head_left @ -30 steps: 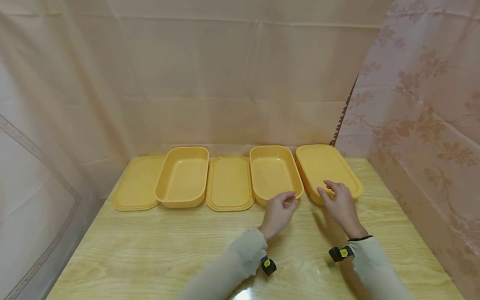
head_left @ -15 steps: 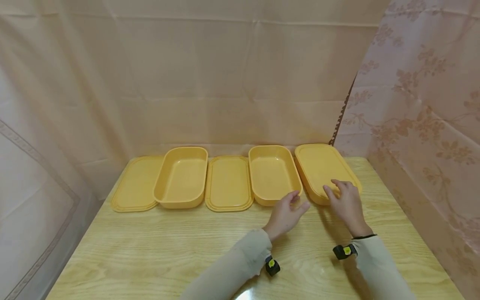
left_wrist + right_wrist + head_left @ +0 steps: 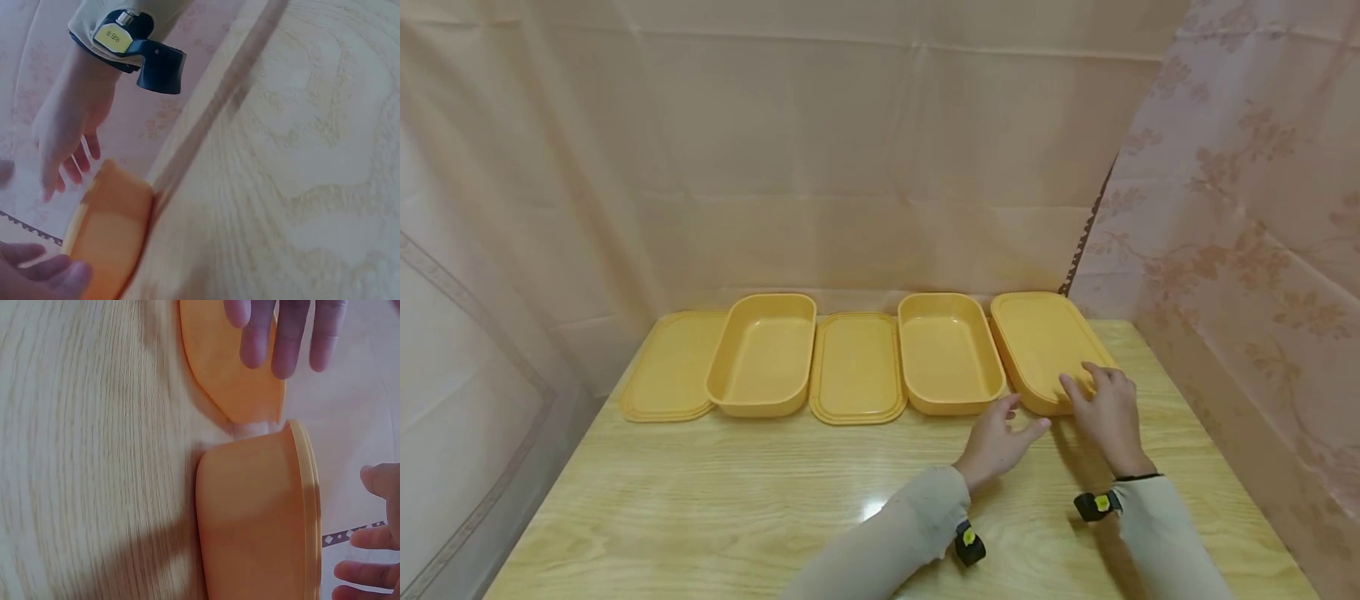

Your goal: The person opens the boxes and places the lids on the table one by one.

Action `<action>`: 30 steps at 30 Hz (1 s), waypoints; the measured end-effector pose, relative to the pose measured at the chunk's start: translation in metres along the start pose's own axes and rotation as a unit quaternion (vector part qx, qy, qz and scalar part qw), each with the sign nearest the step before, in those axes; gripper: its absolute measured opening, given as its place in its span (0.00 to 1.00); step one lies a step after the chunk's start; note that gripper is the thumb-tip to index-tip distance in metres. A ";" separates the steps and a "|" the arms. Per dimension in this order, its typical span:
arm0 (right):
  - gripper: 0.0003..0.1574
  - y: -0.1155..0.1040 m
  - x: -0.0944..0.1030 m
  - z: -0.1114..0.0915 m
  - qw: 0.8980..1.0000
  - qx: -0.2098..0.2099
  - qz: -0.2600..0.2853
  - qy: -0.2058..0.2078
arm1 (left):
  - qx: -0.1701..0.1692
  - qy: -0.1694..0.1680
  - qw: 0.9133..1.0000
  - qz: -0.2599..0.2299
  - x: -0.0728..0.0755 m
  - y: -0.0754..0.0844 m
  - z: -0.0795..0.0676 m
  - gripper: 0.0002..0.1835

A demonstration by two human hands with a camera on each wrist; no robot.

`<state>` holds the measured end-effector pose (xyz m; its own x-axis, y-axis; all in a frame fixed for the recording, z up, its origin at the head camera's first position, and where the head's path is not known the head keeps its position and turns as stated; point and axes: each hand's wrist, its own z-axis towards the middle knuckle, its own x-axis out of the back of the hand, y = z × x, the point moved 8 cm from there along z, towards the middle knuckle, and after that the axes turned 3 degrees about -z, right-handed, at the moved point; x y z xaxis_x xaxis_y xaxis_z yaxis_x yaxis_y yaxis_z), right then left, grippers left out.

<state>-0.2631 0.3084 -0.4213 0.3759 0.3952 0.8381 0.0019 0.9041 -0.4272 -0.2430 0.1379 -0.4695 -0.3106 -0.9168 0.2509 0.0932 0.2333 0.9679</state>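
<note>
A yellow rectangular container with its lid on (image 3: 1045,342) stands at the right end of a row. My right hand (image 3: 1108,417) hovers over the lid's front right part, fingers spread and loosely bent, nothing held. In the right wrist view the lidded container (image 3: 256,519) is seen from the side, its rim close to the right hand's fingers (image 3: 369,575). My left hand (image 3: 996,446) is off the lidded container's front left corner, thumb apart from the fingers, holding nothing. The left wrist view shows the left fingers (image 3: 47,275) overlapping the container's side (image 3: 112,234).
Left of the lidded container stand an open yellow container (image 3: 951,350), a flat yellow lid (image 3: 859,367), another open container (image 3: 763,354) and another lid (image 3: 673,367). All rest along the back of the wooden table (image 3: 715,508), against a beige curtain (image 3: 850,150). A floral cloth (image 3: 1255,250) hangs at the right.
Both hands have drifted right and slightly toward the front edge. The left hand has left the open container's front corner and its thumb has spread. The containers and lids have stayed put.
</note>
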 end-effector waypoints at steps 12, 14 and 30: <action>0.42 0.012 0.003 0.003 1.000 -0.012 -0.010 -0.008 | 0.032 0.015 0.998 -0.046 -0.015 -0.010 0.005 0.40; 0.43 0.014 0.004 0.004 1.000 -0.015 -0.009 -0.007 | 0.041 0.030 0.997 -0.052 -0.016 -0.010 0.006 0.41; 0.45 0.030 0.007 0.009 0.998 -0.064 0.002 -0.012 | 0.064 0.045 0.996 -0.049 -0.020 -0.020 0.011 0.42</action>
<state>-0.2683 0.3399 -0.4252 0.3532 0.4033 0.8441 0.1189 0.8756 -0.4681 -0.2491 0.1552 -0.4936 -0.2253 -0.9613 0.1582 -0.0560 0.1749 0.9830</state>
